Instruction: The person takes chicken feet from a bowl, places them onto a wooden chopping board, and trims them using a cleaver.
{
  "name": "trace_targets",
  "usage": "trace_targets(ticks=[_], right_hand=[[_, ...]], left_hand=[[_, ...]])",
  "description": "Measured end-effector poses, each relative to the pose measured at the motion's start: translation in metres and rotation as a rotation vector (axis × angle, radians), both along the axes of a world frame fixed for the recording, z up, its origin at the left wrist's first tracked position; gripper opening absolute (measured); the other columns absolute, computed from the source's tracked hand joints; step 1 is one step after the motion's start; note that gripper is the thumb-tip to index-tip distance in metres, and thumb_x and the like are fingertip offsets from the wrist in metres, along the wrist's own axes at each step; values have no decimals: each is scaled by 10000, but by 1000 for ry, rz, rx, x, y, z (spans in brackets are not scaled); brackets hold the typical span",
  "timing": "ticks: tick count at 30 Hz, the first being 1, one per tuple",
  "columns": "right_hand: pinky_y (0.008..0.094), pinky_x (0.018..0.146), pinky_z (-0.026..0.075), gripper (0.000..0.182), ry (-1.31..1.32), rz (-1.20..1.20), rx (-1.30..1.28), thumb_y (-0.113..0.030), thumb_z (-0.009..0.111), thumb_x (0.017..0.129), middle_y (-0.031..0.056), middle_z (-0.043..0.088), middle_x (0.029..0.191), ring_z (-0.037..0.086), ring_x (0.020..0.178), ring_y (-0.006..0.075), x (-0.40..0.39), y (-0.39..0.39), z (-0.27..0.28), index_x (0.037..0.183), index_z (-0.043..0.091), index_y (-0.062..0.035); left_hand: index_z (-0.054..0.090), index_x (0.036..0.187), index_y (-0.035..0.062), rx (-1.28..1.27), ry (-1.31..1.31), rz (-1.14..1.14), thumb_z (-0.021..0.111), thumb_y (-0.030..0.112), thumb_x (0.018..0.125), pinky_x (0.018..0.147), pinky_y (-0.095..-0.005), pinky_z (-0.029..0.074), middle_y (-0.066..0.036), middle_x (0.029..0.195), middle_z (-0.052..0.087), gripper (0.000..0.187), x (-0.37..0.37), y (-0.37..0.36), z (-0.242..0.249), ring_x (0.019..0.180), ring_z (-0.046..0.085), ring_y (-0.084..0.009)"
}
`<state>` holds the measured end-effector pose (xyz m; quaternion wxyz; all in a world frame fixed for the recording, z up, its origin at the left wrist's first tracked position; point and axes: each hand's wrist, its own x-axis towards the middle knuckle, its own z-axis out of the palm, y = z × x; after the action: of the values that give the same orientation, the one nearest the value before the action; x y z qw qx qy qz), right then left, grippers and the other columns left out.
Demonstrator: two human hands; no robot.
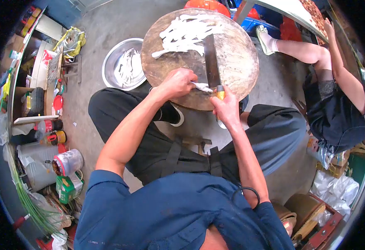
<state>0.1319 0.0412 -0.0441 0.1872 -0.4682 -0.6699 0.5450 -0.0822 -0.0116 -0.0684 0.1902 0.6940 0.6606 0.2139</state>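
A round wooden chopping block (240, 62) stands before my knees. My right hand (226, 107) is wrapped round the yellowish handle of a cleaver (212, 60), whose dark blade lies along the block, pointing away from me. My left hand (177, 84) pinches one end of a pale, slender piece (202, 87) that looks like a chicken foot, its other end close to the blade's heel. A pile of similar white chicken feet (186, 31) is spread over the far left of the block. More pale pieces (128, 66) lie in a metal basin (106, 68) on the floor.
At the right, another person (328, 83) sits with a hand by a table (282, 6) bearing small reddish-brown items (313, 14). Shelves with jars and boxes line the left, with a lidded plastic jar (68, 161) and green onions (26, 198). A red basin (207, 5) stands behind the block.
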Motion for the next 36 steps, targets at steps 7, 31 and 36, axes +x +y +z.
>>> trace_targets(ticks=[7, 31, 36], right_hand=[[259, 401, 409, 246, 114, -5, -168, -35, 634, 804, 22, 547, 650, 505, 428, 98, 0, 1, 16, 1035, 551, -16], [280, 425, 431, 266, 178, -8, -363, -55, 659, 783, 39, 570, 681, 549, 463, 112, 55, -35, 12, 1017, 551, 14], [268, 407, 426, 250, 159, -50, -360, -34, 638, 799, 15, 536, 657, 518, 452, 102, 51, -35, 12, 1029, 541, -24]], left_hand=[[687, 899, 30, -162, -9, 33, 676, 146, 789, 771, -441, 507, -159, 873, 670, 159, -17, -6, 19, 881, 641, -353], [640, 764, 28, 378, 540, 113, 661, 129, 697, 789, -464, 493, -146, 872, 607, 123, -56, 77, 12, 899, 598, -348], [633, 760, 21, 348, 490, 89, 637, 90, 680, 798, -464, 497, -150, 880, 607, 106, -44, 66, 17, 908, 585, -345]])
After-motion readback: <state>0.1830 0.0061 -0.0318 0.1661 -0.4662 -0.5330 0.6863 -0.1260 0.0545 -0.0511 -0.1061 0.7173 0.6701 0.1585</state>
